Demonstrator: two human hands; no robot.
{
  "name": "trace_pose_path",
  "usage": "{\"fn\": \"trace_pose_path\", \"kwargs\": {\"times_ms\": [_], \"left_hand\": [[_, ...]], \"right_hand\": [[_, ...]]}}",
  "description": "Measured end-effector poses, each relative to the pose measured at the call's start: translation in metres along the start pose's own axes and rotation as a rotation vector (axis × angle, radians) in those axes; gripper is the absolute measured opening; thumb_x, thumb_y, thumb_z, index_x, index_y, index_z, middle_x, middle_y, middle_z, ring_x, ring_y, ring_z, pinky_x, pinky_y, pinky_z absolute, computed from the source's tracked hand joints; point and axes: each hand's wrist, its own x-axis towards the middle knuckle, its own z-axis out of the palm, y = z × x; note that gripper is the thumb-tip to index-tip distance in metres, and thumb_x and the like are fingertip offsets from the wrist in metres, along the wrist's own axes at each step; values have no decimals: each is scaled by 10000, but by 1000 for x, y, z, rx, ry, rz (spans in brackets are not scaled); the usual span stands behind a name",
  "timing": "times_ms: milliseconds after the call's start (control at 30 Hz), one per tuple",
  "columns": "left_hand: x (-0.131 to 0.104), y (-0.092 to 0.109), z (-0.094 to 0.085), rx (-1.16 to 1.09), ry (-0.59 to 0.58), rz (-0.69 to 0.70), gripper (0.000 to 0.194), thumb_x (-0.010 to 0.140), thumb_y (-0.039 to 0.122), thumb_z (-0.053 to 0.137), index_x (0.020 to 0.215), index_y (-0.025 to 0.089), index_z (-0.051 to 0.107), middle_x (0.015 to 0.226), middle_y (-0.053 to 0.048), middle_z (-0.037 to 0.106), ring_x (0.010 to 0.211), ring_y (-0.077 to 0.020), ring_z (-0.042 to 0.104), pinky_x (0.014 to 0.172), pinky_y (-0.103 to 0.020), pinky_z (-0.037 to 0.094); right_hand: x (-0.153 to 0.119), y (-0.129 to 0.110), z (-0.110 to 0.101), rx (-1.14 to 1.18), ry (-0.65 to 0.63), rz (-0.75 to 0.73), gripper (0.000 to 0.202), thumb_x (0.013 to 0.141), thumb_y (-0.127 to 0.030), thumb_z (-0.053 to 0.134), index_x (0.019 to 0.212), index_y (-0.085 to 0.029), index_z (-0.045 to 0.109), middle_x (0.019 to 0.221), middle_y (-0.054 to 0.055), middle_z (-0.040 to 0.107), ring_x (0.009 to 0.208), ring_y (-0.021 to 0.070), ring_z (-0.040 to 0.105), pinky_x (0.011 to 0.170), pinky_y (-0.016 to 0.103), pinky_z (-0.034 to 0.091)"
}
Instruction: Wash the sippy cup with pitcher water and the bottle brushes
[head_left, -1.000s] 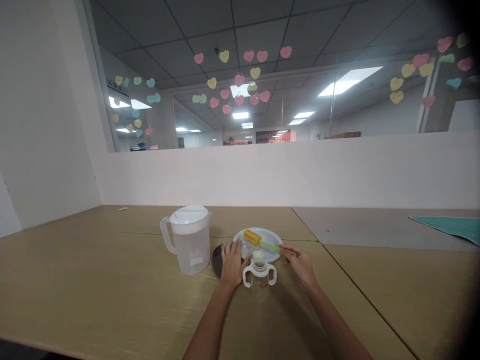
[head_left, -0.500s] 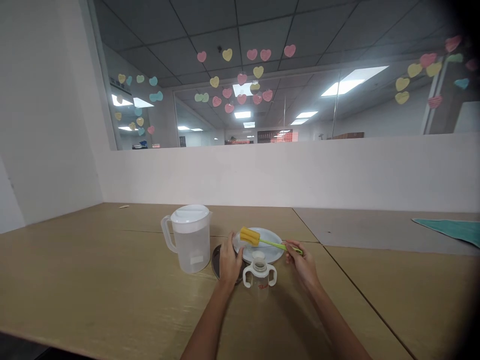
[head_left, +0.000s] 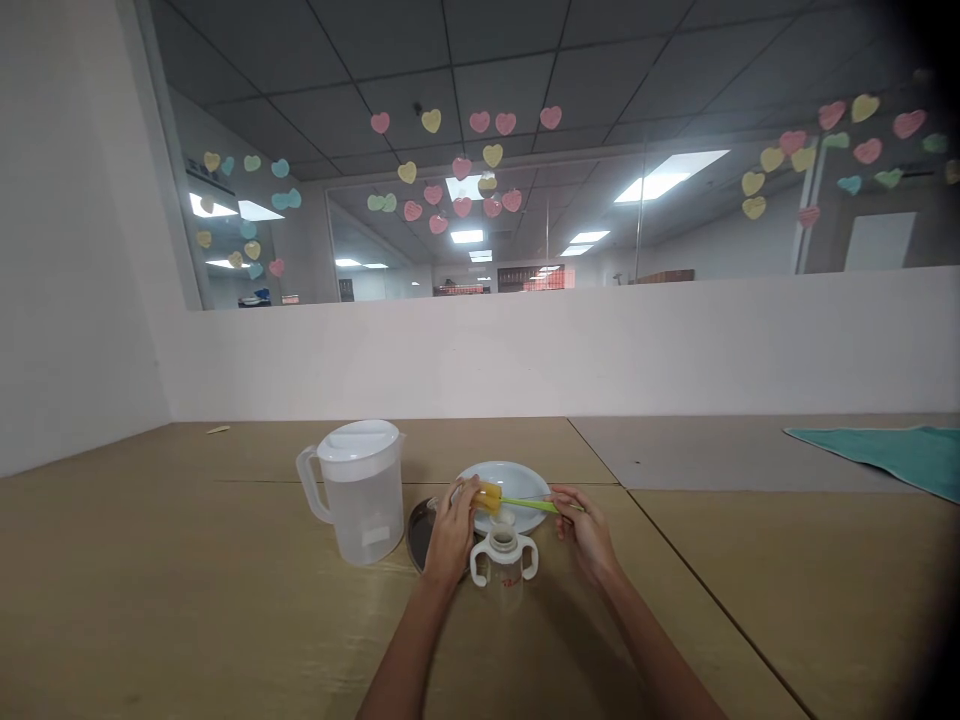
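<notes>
Presently, the sponge brush (head_left: 529, 504) lies nearly level above the white plate (head_left: 517, 474), over the middle of the bench (head_left: 225, 600), well short of its far edge. The right hand (head_left: 589, 532) has its grip closed, fingertips pinching the green handle near its end. The left hand (head_left: 452, 527) has its grip curled shut around a clear piece (head_left: 433, 505), mostly hidden by the fingers, at the brush's yellow head; how far the head sits inside cannot be determined.

A two-handled bottle (head_left: 504, 570) stands upright and open between the forearms, just nearer than the plate. A small white item (head_left: 503, 517) shows behind its mouth. A dark round tray (head_left: 420, 545) is partly covered by the left hand. The lidded pitcher (head_left: 365, 500) stands upright left of the tray. A teal cloth (head_left: 892, 455) lies toward the bench's far right; a small flat scrap (head_left: 218, 429) lies near the far edge, at left.
</notes>
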Motion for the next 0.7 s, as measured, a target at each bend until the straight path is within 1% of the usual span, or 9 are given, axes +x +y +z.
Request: {"fn": "trace_pose_path", "kwargs": {"times_ms": [100, 233, 333, 433, 500, 567, 700], "left_hand": [[-1, 4, -7, 15, 9, 12, 464, 894, 166, 307, 1356, 201, 277, 1350, -63, 437, 1259, -184, 349, 1038, -380, 334], [-3, 9, -14, 10, 10, 10, 451, 875, 244, 376, 1321, 188, 346, 1306, -102, 470, 1177, -227, 423, 1013, -419, 327], [-2, 13, -14, -84, 24, -62, 436, 878, 306, 390, 1294, 177, 370, 1242, -121, 504, 1099, -238, 465, 979, -433, 335], [0, 14, -9, -251, 121, -227, 457, 895, 348, 371, 1315, 181, 310, 1114, -101, 560, 1025, -208, 510, 929, -391, 382], [1, 11, -6, -333, 192, -335, 481, 898, 365, 368, 1329, 178, 266, 1052, -87, 570, 984, -191, 531, 896, -362, 410], [2, 5, -4, -313, 267, -414, 507, 882, 389, 401, 1319, 166, 274, 1041, -92, 557, 981, -203, 525, 885, -367, 417], [1, -11, -4, -136, 414, -478, 550, 830, 402, 481, 1288, 148, 313, 1108, -121, 484, 1068, -259, 465, 934, -432, 384]], "right_hand": [[-2, -2, 1, 52, -17, 24, 349, 549, -307, 709, 852, -172, 601, 773, 4, 657, 440, 64, 447, 396, 204, 361], [-4, -6, 1, 74, -10, 44, 364, 538, -283, 710, 863, -170, 593, 767, 15, 660, 448, 74, 456, 388, 203, 368], [-3, -9, -2, 88, -8, 35, 352, 542, -270, 699, 863, -172, 592, 733, 6, 656, 446, 79, 463, 380, 201, 365], [-1, -11, -5, 111, -29, 31, 347, 546, -267, 695, 865, -174, 592, 702, -4, 645, 445, 81, 473, 383, 203, 369], [0, -10, -7, 134, -44, 27, 336, 546, -267, 700, 850, -172, 594, 696, -5, 639, 457, 84, 485, 393, 205, 378], [2, -8, -9, 160, -31, 20, 317, 543, -268, 707, 823, -171, 595, 688, -6, 636, 474, 86, 497, 407, 203, 388], [6, -4, -14, 172, 92, -12, 285, 536, -276, 709, 774, -171, 590, 668, -3, 635, 476, 88, 499, 423, 210, 402]]}}
